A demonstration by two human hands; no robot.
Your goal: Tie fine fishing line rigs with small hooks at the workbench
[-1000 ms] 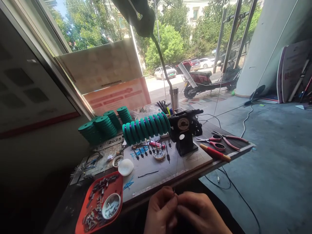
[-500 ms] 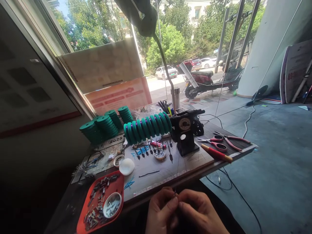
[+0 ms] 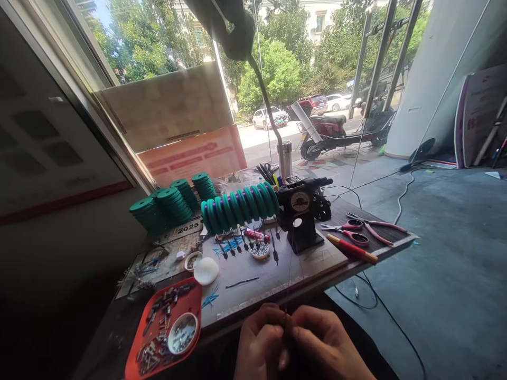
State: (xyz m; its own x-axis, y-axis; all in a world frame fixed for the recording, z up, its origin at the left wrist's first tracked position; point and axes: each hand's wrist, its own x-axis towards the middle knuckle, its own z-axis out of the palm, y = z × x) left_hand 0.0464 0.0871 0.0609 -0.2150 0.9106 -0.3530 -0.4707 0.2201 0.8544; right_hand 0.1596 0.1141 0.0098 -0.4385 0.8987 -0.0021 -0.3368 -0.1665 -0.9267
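Note:
My left hand (image 3: 263,338) and my right hand (image 3: 322,340) meet fingertip to fingertip just in front of the table edge. Both are closed in a pinch. A thin line (image 3: 289,274) runs down from the winder to the fingertips, where a tiny dark piece shows; its kind is too small to tell. Beyond the hands stands a black winding machine (image 3: 303,216) with a round dial. A row of green foam spools (image 3: 240,208) sits on its shaft, and short lines with small dark ends (image 3: 275,256) hang from them.
An orange tray (image 3: 137,345) with metal parts and a white bowl (image 3: 182,333) lies at the left. A bead dish (image 3: 260,250), a white lid (image 3: 206,271) and stacked green spools (image 3: 170,206) are on the table. Scissors (image 3: 352,232), pliers (image 3: 380,232) and a red-handled tool (image 3: 352,249) lie right.
My left thumb has drawn back slightly from the right fingertips. The line's lower part has shifted a little, and one hanging dark end has moved slightly left.

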